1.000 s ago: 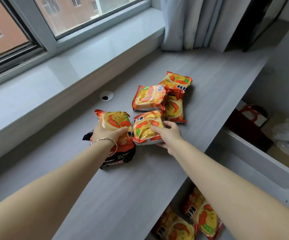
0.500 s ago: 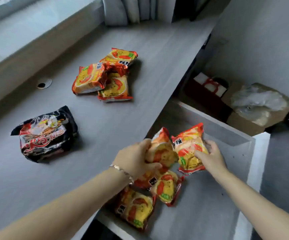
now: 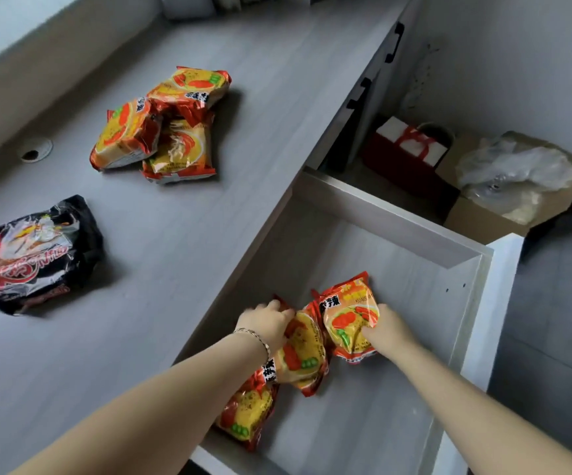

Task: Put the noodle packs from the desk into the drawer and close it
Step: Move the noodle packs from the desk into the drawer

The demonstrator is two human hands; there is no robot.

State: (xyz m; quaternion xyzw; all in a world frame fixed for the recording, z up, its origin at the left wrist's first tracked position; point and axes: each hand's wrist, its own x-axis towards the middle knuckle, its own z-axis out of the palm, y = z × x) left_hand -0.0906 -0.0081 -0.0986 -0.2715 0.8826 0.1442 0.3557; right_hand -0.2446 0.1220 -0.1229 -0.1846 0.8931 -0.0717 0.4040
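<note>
The drawer (image 3: 390,228) stands pulled out below the grey desk (image 3: 181,255). My right hand (image 3: 385,332) holds an orange noodle pack (image 3: 349,317) down on the drawer floor. My left hand (image 3: 265,322) grips another orange pack, mostly hidden under it, at the drawer's left side. Two more orange packs lie in the drawer: one (image 3: 301,358) between my hands, one (image 3: 248,411) under my left forearm. On the desk, three orange packs (image 3: 164,128) lie in an overlapping pile, and a black noodle pack (image 3: 34,255) lies at the left.
A round cable hole (image 3: 36,150) sits in the desk near the wall. Right of the drawer, on the floor, stand a red-and-white gift bag (image 3: 411,149) and a cardboard box with clear plastic (image 3: 514,176). The drawer's white front (image 3: 493,303) juts toward me.
Both hands lifted an orange pack each off the desk, carried them right and down, and now press them low into the drawer. The black pack is uncovered on the desk.
</note>
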